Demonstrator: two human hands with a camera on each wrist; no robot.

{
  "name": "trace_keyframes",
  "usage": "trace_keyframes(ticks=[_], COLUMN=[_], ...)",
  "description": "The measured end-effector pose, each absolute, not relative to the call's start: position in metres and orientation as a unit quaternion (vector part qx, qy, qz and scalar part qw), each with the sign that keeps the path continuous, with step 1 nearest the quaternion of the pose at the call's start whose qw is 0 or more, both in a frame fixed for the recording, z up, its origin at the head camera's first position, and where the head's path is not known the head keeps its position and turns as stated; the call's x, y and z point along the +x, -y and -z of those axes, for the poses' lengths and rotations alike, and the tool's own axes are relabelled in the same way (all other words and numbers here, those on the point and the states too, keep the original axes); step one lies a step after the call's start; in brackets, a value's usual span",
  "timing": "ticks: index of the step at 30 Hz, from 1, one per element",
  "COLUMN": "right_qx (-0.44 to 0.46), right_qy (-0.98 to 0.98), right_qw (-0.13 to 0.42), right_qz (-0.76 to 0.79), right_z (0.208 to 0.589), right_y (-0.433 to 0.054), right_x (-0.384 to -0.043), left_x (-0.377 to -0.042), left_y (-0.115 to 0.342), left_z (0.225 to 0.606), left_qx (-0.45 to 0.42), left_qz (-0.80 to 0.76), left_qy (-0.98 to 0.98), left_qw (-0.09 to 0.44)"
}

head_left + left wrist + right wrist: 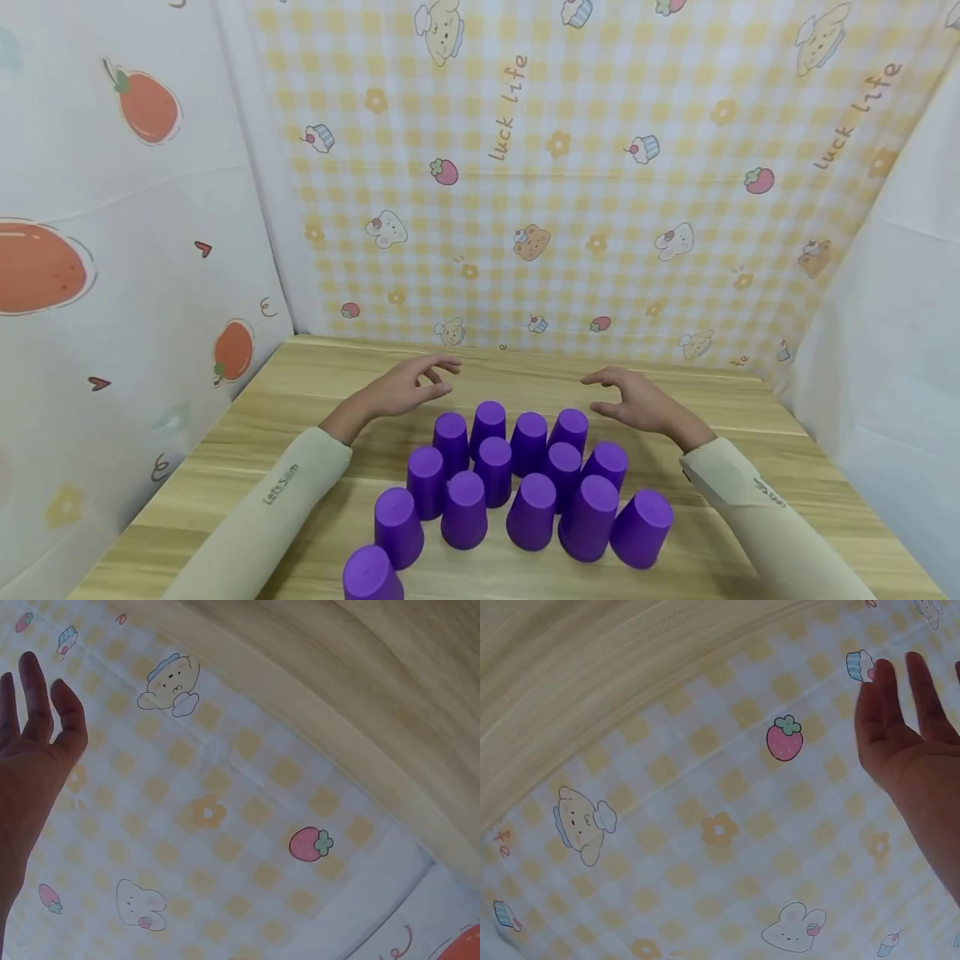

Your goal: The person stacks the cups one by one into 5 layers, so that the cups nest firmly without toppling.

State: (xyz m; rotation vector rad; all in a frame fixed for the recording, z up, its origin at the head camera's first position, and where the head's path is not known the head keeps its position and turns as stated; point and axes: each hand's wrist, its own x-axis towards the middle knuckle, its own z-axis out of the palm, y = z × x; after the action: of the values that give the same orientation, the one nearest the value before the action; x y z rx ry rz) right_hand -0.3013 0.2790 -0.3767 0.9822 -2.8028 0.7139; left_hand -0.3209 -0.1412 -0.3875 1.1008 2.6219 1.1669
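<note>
Several purple cups stand upside down on the table in loose rows in the head view, some close against each other. My left hand hovers behind and left of the back cups, nearest the back-left cup. Its fingers are loosely bent and hold nothing. On the other side, my right hand hangs behind and right of the back-right cup, also with relaxed fingers and nothing in them. Both hands point inward with a wide gap between them. Each wrist view shows its own hand with fingers spread and no cup.
The light wooden table ends at a yellow-checked cloth hanging behind it. White cloths hang at the left and right sides. At the near left a lone cup is cut off by the frame's lower edge.
</note>
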Motion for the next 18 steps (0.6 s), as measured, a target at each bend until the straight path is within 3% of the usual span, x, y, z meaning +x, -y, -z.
trace_keyframes(ticks=[5, 18], right_qx=[0.322, 0.346], right_qy=[0.903, 0.859], right_qw=[0.03, -0.065], right_qz=[-0.283, -0.373], right_z=[0.3754, 0.3729], right_y=[-0.2802, -0.2799], right_x=[-0.3004, -0.2945], left_x=[-0.3203, -0.3256], left_y=[0.1442, 0.1492], left_z=[0.3862, 0.394], left_qx=[0.398, 0.466], left_qz=[-0.405, -0.413], left_qy=[-0.822, -0.766], left_qw=[0.048, 0.163])
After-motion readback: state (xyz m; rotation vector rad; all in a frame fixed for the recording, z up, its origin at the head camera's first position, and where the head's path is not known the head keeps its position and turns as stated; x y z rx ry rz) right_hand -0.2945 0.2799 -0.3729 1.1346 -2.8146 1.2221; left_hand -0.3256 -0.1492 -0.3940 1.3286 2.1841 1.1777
